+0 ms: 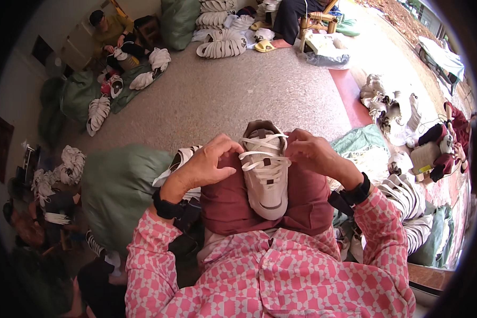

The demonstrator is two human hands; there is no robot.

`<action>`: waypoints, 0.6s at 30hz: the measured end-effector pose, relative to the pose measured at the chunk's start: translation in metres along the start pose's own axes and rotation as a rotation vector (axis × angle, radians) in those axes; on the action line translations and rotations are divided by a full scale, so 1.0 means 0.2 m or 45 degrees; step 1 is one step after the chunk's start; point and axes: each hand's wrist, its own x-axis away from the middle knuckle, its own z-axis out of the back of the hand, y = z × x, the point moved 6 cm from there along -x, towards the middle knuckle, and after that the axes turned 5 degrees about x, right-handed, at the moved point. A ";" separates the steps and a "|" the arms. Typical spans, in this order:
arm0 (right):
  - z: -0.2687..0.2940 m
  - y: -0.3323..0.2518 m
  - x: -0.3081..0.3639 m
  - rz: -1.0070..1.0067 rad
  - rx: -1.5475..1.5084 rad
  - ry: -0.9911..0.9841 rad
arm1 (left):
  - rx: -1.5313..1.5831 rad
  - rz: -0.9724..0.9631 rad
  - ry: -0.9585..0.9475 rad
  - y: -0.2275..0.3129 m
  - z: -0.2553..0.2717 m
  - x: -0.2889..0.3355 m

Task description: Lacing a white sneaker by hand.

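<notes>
A beige lace-up sneaker (266,185) rests on my lap between my thighs, its toe toward me and its opening away. White shoelace (259,156) crosses its tongue in loose strands over the upper eyelets. On the left, my left hand (213,161) is curved beside the shoe, thumb apart from the index finger, fingertips close to a loop of lace. My right hand (317,155) has its fingers bent together at the shoe's right upper edge, where a lace strand runs into them. Its fingertips are partly hidden.
A large green sack (124,191) bulges at my left. Stacked pale shoe uppers (403,196) lie at my right, more (222,43) on the far floor. Another person (111,32) sits far left with shoes; further people sit at both sides. A low wooden stool (319,24) stands at the back.
</notes>
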 end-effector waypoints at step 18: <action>0.01 -0.05 -0.06 -0.139 -0.023 -0.500 | -0.007 -0.203 -0.089 -0.01 -0.08 -0.04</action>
